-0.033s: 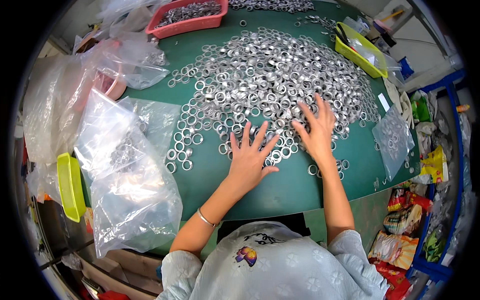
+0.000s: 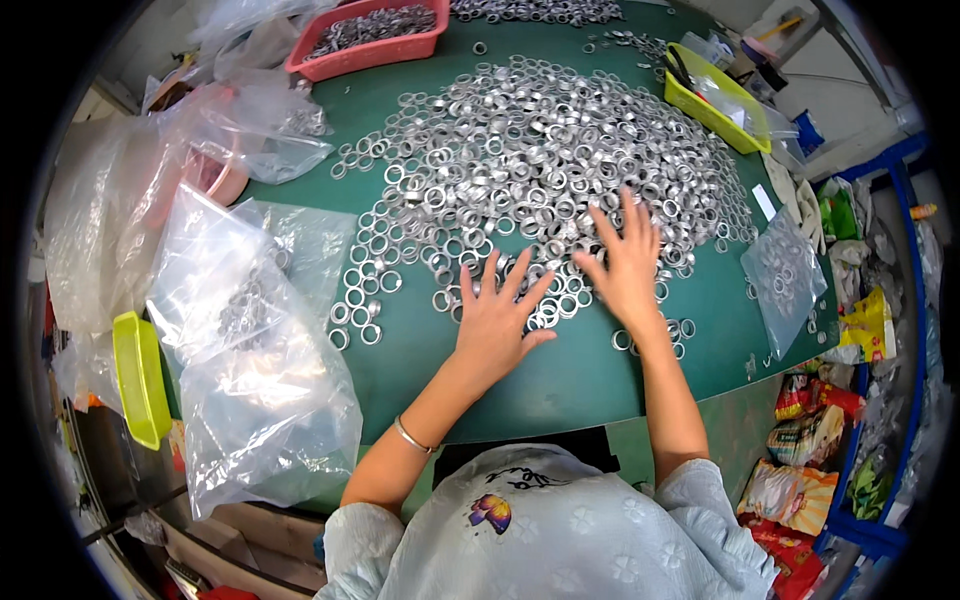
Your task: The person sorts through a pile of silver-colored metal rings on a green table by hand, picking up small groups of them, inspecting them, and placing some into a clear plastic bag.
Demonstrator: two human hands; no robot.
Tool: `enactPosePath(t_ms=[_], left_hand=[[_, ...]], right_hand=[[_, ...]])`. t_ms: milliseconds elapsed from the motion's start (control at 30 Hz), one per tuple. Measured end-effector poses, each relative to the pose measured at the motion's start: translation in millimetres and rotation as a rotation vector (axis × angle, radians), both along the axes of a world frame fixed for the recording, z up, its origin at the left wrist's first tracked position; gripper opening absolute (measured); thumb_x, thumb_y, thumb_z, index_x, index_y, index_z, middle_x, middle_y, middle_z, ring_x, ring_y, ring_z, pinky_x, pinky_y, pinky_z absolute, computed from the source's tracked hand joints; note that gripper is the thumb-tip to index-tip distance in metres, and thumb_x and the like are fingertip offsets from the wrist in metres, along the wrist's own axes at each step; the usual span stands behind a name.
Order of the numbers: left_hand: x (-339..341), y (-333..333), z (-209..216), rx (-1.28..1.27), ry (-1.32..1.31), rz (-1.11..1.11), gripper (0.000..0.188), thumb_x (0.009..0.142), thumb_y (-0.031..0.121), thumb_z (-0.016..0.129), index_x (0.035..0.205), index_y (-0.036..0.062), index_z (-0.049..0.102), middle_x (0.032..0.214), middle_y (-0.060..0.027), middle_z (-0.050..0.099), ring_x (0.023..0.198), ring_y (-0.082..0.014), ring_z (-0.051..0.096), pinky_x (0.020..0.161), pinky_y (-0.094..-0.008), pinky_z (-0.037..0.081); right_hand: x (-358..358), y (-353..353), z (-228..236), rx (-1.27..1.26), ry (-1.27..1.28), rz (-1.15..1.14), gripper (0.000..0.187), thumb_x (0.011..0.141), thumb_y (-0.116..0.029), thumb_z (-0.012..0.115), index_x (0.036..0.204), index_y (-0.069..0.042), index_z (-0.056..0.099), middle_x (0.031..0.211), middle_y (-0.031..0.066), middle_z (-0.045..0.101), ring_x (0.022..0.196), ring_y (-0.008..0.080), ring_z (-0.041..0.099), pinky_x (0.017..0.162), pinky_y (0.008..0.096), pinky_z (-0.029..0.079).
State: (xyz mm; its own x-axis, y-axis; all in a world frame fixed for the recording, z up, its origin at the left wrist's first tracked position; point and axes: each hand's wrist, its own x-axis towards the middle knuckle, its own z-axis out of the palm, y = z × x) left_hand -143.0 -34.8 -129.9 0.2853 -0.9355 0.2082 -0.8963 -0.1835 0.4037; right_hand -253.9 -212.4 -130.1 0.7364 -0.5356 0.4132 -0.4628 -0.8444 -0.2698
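A wide heap of silvery metal rings (image 2: 560, 140) covers the middle of the green tabletop (image 2: 580, 385). At the heap's near edge my left hand (image 2: 490, 328) lies with its fingers spread, the tips touching or just over the rings. My right hand (image 2: 630, 270) reaches further into the heap, fingers apart and pointing away from me. Neither hand holds a ring that I can see. Loose rings lie flat left of my left hand, and a small group sits beside my right wrist.
Clear plastic bags (image 2: 270, 390), some with rings inside, lie on the left near a yellow-green tray (image 2: 141, 380). A red basin (image 2: 370, 42) of metal parts stands far left. A yellow-green basket (image 2: 715, 110) stands far right, and a bag of rings (image 2: 785, 280) nearer.
My right hand has shifted slightly to the left over the rings, its thumb most visibly. My left hand stays almost where it was. The whole view has moved slightly.
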Motion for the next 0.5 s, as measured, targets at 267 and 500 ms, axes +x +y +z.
enactPosePath(t_ms=[267, 500], left_hand=[[-4.3, 21.8, 1.1, 0.024, 0.064, 0.104, 0.046, 0.075, 0.003, 0.062, 0.118, 0.0172, 0.053, 0.123, -0.0110, 0.046, 0.122, -0.0315, 0.040, 0.102, -0.0603, 0.022], [0.9, 40.0, -0.6, 0.005, 0.069, 0.232, 0.045, 0.077, -0.001, 0.058, 0.119, 0.0147, 0.053, 0.126, -0.0124, 0.045, 0.123, -0.0347, 0.039, 0.103, -0.0590, 0.021]], right_hand=[[-22.8, 53.0, 11.2, 0.159, 0.113, 0.128, 0.074, 0.071, -0.042, 0.071, 0.128, -0.004, 0.043, 0.135, 0.0154, 0.036, 0.127, 0.0409, 0.027, 0.099, 0.0564, 0.024], [-39.5, 92.7, 3.1, 0.266, 0.197, 0.347, 0.069, 0.070, -0.036, 0.073, 0.125, -0.004, 0.047, 0.133, 0.0129, 0.038, 0.130, 0.0396, 0.025, 0.100, 0.0568, 0.025]])
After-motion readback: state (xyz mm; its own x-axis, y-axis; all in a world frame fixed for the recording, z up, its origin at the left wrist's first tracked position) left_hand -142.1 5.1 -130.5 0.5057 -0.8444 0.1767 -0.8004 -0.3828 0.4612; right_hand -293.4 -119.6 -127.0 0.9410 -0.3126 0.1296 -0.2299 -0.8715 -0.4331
